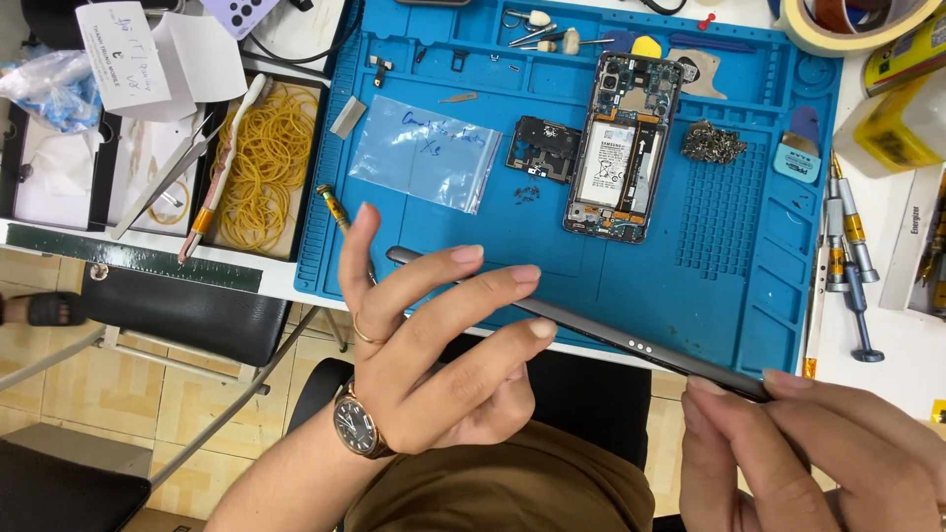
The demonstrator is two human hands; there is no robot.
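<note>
I hold a thin dark grey tablet (631, 345) edge-on in front of me, above the near edge of a blue work mat (729, 246). My left hand (434, 345), with a ring and a brown wristwatch, grips its left part, fingers laid along the top edge. My right hand (818, 443) pinches its right end at the lower right. On the mat behind lies an opened phone (619, 148) with its battery exposed, a black cover part (542, 148) beside it, and a clear zip bag (426, 153).
A pile of small screws (711, 143) lies right of the phone. Screwdrivers (852, 256) lie off the mat's right edge. A tray of yellow rubber bands (261, 167), a brush and tweezers sit at left. A tape roll (857, 25) is at the top right.
</note>
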